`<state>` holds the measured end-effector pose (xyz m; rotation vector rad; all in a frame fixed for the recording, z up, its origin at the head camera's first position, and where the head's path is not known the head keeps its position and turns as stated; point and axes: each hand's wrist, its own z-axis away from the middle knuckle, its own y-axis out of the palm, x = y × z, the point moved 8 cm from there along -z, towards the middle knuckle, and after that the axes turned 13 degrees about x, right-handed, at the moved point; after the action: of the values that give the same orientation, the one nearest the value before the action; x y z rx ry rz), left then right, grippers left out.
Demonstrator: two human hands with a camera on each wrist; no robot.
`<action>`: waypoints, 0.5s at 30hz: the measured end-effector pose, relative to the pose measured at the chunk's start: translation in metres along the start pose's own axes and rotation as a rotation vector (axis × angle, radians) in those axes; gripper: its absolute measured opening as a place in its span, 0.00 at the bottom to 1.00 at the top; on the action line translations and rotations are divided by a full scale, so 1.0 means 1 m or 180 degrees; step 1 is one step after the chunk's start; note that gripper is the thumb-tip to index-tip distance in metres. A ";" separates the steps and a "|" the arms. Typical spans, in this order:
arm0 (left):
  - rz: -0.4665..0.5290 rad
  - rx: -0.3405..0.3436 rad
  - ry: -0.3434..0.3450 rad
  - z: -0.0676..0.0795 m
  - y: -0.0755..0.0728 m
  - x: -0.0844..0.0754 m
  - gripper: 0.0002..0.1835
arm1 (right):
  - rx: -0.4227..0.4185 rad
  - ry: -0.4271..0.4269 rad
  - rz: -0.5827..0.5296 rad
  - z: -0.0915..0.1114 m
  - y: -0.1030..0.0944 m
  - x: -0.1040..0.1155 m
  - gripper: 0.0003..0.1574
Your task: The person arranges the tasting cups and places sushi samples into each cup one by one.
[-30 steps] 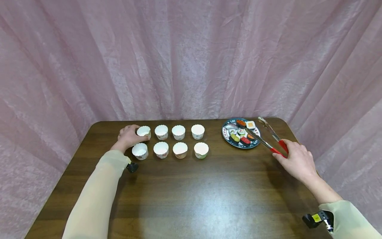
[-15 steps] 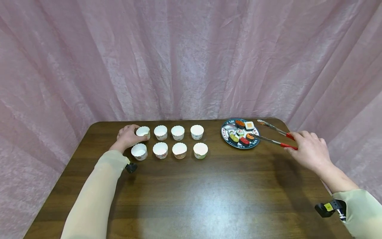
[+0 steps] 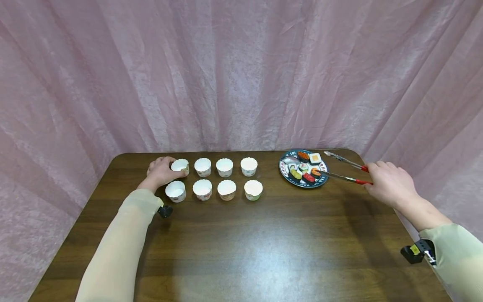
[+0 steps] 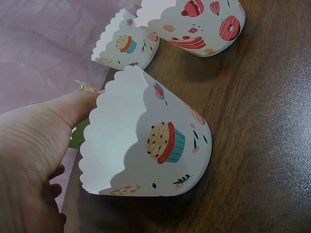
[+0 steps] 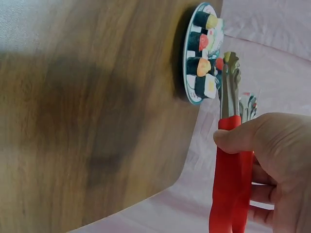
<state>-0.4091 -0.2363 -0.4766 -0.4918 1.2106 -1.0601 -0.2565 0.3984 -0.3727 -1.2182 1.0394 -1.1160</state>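
Observation:
My left hand (image 3: 160,171) grips the back-left paper baking cup (image 3: 180,166), thumb on its near side. In the left wrist view, a cup with a cupcake print (image 4: 167,141) stands in front of that hand and mostly hides the gripped green one (image 4: 77,137). My right hand (image 3: 392,184) holds metal tongs with red handles (image 5: 226,170), their arms spread apart. One tong arm (image 3: 337,176) reaches over the right rim of a round dark-edged plate (image 3: 284,174), its tip at an orange-topped sushi piece (image 3: 315,171). The other arm (image 3: 341,158) extends beyond the plate's right side.
Several white-lined paper cups (image 3: 227,189) stand in two rows on the brown wooden table (image 3: 226,239). Other sushi pieces share the plate, among them a white block with an orange centre (image 3: 315,158). A pink curtain (image 3: 241,75) hangs behind the table.
My right hand has moved right with the tongs, drawing the near tip from the plate's middle toward its right edge. The left hand stays at its cup.

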 end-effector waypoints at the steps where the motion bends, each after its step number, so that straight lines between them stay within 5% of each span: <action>1: -0.0005 0.0000 0.0003 0.000 0.000 0.000 0.43 | -0.0003 -0.0014 0.0040 -0.001 -0.001 0.001 0.22; 8: 0.0001 -0.0020 0.0026 0.000 -0.001 -0.001 0.43 | 0.0042 -0.0014 0.0359 -0.006 -0.007 0.003 0.28; 15: -0.0012 -0.0012 0.0020 0.001 -0.001 -0.003 0.43 | 0.0107 -0.0114 0.0490 -0.012 -0.010 0.005 0.18</action>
<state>-0.4082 -0.2345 -0.4739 -0.4942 1.2179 -1.0633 -0.2679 0.3919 -0.3633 -1.1083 1.0647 -0.9854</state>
